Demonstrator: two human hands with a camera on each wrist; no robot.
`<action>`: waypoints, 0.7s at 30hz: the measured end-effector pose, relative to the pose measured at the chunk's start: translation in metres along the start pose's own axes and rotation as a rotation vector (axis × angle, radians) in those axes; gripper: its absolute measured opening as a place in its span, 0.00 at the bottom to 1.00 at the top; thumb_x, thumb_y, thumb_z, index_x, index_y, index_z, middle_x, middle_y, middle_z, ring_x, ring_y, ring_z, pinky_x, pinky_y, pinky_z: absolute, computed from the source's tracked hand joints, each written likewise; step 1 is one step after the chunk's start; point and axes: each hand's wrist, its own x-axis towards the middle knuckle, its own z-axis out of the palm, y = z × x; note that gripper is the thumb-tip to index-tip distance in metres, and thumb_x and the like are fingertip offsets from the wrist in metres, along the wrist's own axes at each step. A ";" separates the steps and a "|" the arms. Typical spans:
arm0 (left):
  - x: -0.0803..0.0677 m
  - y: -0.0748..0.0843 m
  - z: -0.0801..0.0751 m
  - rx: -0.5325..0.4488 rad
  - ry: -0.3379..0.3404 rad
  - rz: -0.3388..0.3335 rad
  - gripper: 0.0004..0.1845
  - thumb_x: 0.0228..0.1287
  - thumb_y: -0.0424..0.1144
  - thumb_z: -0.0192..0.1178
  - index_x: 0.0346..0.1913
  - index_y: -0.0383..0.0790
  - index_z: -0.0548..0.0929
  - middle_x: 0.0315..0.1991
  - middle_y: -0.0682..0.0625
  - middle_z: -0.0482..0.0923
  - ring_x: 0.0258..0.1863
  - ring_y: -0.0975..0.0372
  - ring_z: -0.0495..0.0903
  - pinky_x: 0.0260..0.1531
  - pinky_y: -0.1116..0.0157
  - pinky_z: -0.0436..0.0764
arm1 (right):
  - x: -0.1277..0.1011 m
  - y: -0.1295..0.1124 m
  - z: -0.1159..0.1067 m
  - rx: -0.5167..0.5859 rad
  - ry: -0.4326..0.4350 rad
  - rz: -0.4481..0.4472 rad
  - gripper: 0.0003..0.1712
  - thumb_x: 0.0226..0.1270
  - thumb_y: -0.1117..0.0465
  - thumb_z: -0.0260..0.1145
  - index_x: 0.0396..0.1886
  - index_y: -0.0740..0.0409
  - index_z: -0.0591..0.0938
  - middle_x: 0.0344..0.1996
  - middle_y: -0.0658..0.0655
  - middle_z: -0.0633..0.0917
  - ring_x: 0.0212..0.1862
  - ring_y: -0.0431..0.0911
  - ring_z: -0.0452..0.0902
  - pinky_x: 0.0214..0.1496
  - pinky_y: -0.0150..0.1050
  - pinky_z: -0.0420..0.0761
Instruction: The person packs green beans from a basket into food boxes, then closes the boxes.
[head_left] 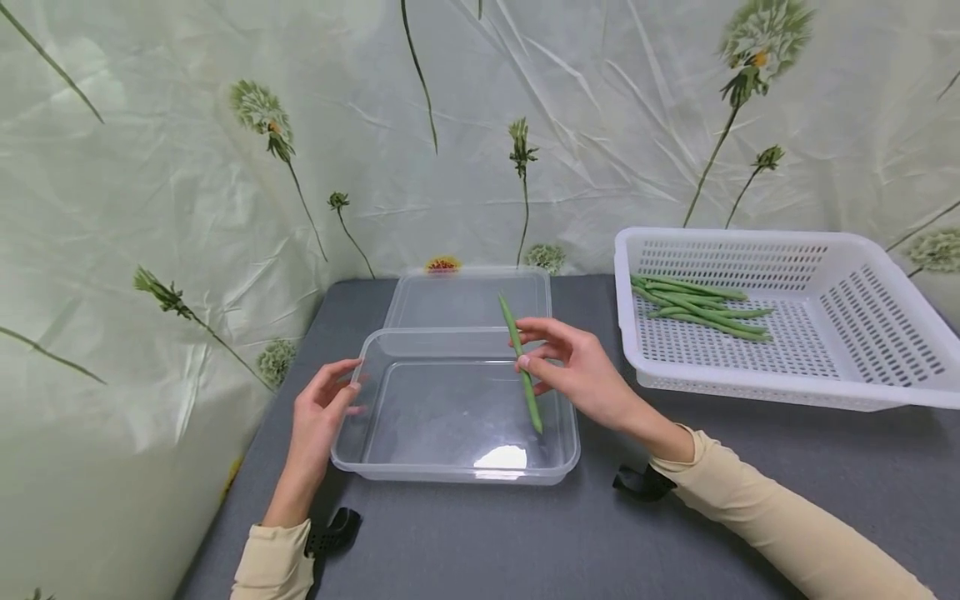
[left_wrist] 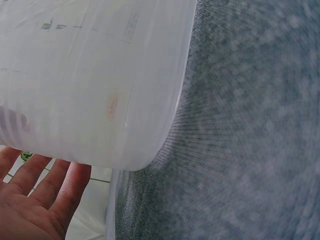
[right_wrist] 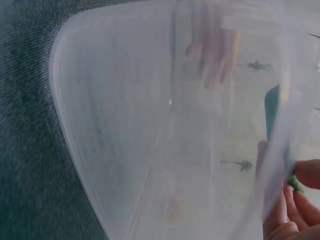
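**Head view: one bean held lengthwise over the clear container**

Head view shows a grey counter (head_left: 480,542) against a flower-printed backdrop (head_left: 150,208). Two receptacles stand on it, well apart from each other.

1. White perforated basket (head_left: 847,333), at the right of the counter. A small heap of green beans (head_left: 697,308) lies in its left part, the pods running roughly left to right.

2. Clear plastic container (head_left: 420,417), in front of the person, between the two hands. Its floor shows no contents. A clear lid (head_left: 465,300) lies flat just behind it, touching or nearly touching its far rim; which of the two cannot be told.

3. Right hand (head_left: 577,375), above the right part of the container. Its thumb and fingertips pinch a single green bean (head_left: 522,367) near mid-length. The bean's long axis runs front to back, slightly slanted: the far tip points over the lid, the near tip hangs over the container's right interior. It is apart from the floor, as far as can be judged.

4. Left hand (head_left: 322,408), at the container's left wall, fingers relaxed and spread, holding nothing. The fingertips touch or sit just beside the rim. The left wrist view confirms loose fingers (left_wrist: 45,185) beside the translucent wall.

Finding: the bean is in the right hand alone, and the basket lies on that hand's side. The left hand is the nearer to the container wall.
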 end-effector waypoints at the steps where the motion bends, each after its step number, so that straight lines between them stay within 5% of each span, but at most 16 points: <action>1: -0.001 0.000 0.000 0.001 -0.001 -0.002 0.16 0.73 0.31 0.55 0.60 0.34 0.77 0.60 0.39 0.76 0.52 0.59 0.81 0.36 0.66 0.82 | 0.001 0.002 0.003 -0.004 -0.012 0.007 0.27 0.67 0.70 0.67 0.65 0.59 0.74 0.53 0.64 0.78 0.44 0.53 0.83 0.33 0.48 0.85; 13: 0.000 0.000 0.001 0.002 -0.003 0.011 0.16 0.73 0.31 0.55 0.60 0.34 0.77 0.59 0.39 0.76 0.51 0.58 0.81 0.34 0.66 0.82 | 0.012 0.011 0.016 -0.192 -0.211 0.124 0.22 0.62 0.64 0.73 0.57 0.53 0.82 0.46 0.59 0.84 0.36 0.47 0.82 0.29 0.52 0.83; 21: 0.001 0.000 -0.001 0.006 -0.009 0.012 0.16 0.74 0.31 0.54 0.61 0.34 0.77 0.60 0.40 0.76 0.52 0.59 0.81 0.36 0.65 0.82 | 0.010 0.015 0.018 -0.302 -0.169 0.048 0.17 0.65 0.64 0.69 0.52 0.45 0.84 0.46 0.45 0.84 0.30 0.45 0.81 0.27 0.40 0.81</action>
